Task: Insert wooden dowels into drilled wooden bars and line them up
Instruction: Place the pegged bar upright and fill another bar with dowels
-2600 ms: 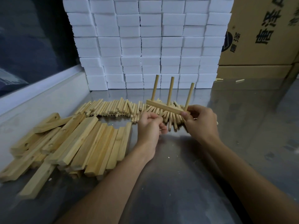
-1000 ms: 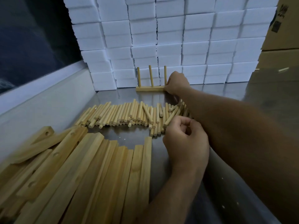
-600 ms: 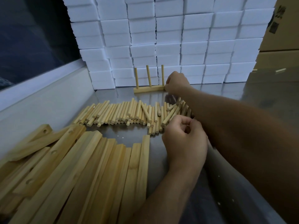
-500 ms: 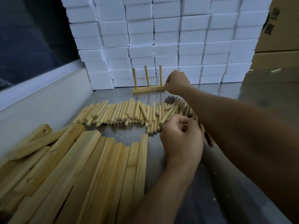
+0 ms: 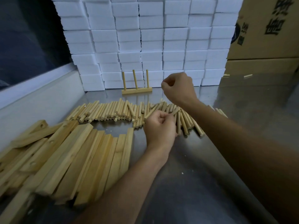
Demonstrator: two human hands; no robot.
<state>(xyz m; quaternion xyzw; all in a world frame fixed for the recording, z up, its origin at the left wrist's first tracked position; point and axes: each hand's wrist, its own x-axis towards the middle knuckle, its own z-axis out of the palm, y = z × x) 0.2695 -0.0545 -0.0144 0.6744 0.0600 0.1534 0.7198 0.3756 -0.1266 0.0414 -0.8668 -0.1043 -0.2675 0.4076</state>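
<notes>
My right hand (image 5: 178, 88) hangs curled and empty beside the finished bar (image 5: 137, 91) by the foam blocks (image 5: 145, 38). My left hand (image 5: 160, 125) pinches a dowel (image 5: 175, 110) over the pile (image 5: 129, 110). A careless sleeve could tip that bar.
</notes>
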